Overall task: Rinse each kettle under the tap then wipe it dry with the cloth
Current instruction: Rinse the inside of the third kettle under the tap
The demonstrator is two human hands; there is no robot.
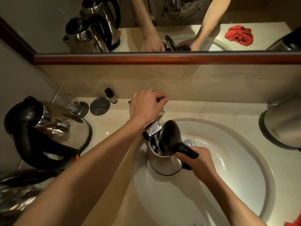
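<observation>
A steel kettle (164, 163) stands in the white sink (244, 160) with its black lid (169, 137) tipped up. My right hand (193, 159) grips its black handle. The chrome tap spout (153, 129) reaches over the kettle's open mouth, and water seems to run into it. My left hand (146, 106) is curled round the tap handle at the back of the counter. A second steel kettle (48, 128) stands on the counter at the left, a third (17, 190) at the lower left, another (281, 126) at the right edge. A corner of the red cloth (293, 223) shows at the bottom right.
A drinking glass (70, 103), a round dark coaster (99, 106) and a small dark bottle (111, 96) stand at the back left of the counter. The wood-framed mirror (162, 58) above reflects my arms, the kettles and the red cloth.
</observation>
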